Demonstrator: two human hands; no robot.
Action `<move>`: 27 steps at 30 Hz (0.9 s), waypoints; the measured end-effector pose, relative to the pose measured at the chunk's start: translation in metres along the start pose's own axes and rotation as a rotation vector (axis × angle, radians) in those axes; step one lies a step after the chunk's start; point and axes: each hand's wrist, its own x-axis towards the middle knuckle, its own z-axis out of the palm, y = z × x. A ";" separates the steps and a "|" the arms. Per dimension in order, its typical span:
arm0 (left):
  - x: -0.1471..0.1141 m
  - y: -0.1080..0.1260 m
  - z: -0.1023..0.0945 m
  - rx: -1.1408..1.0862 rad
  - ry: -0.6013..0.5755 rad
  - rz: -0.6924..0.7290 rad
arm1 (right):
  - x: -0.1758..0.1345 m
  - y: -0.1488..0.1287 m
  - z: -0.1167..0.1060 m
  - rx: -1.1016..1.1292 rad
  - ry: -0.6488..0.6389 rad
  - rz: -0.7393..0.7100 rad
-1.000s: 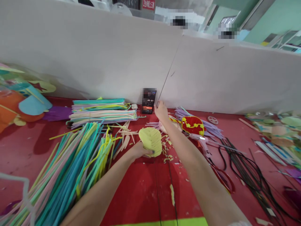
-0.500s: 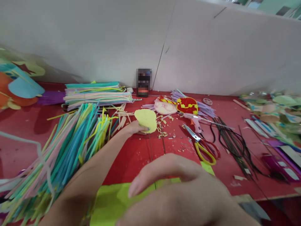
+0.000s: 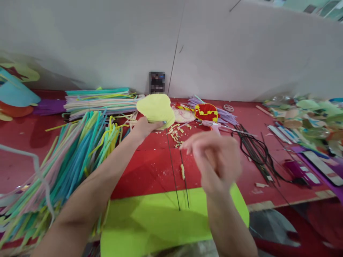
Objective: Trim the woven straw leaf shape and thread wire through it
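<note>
My left hand (image 3: 150, 125) grips the lower edge of a pale yellow rounded flat piece (image 3: 157, 109), thumb on its face. A thin dark rod (image 3: 173, 171) runs from below this piece towards the lime-green sheet (image 3: 155, 221); a second dark line lies beside it, rod or shadow, I cannot tell. My right hand (image 3: 214, 157) is in the air to the right, fingers bent and smeared by motion. Its fingertips are near the yellow scraps (image 3: 177, 134) on the red table (image 3: 150, 164). One elongated yellow bit (image 3: 182, 171) shows below them.
Bundles of coloured pipe cleaners (image 3: 72, 153) fill the left side. A red-and-yellow rounded piece (image 3: 206, 112), a pink glue gun (image 3: 211, 124) and dark rods with a black cord (image 3: 254, 153) are at the right. A purple device (image 3: 301, 171) sits by the right edge. Behind stands a grey wall (image 3: 107, 43).
My right hand has moved forward, away from the camera, and now covers the spot where the scissors showed. The yellow piece has risen slightly in view, still in my left hand.
</note>
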 end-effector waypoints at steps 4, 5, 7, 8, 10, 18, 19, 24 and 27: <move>-0.010 0.027 0.001 0.016 0.041 0.142 | 0.075 0.054 0.028 -0.093 -0.055 0.377; -0.011 0.029 0.001 0.006 0.019 0.136 | 0.071 0.062 0.030 -0.064 -0.154 0.457; -0.010 0.027 0.001 -0.012 -0.002 0.099 | 0.058 0.071 0.032 0.044 -0.344 0.553; -0.009 0.025 0.001 -0.015 0.001 0.074 | 0.052 0.073 0.033 0.104 -0.411 0.571; -0.006 0.018 0.001 -0.013 0.007 0.022 | 0.045 0.075 0.034 0.189 -0.470 0.594; 0.007 -0.005 -0.007 -0.181 -0.092 -0.167 | 0.051 0.085 0.032 0.243 -0.455 0.670; 0.008 -0.006 -0.008 -0.191 -0.100 -0.174 | 0.051 0.085 0.031 0.245 -0.451 0.662; 0.009 -0.004 -0.014 -0.186 -0.115 -0.185 | 0.048 0.084 0.032 0.201 -0.426 0.614; 0.010 -0.005 -0.015 -0.191 -0.122 -0.203 | 0.047 0.084 0.036 0.174 -0.405 0.578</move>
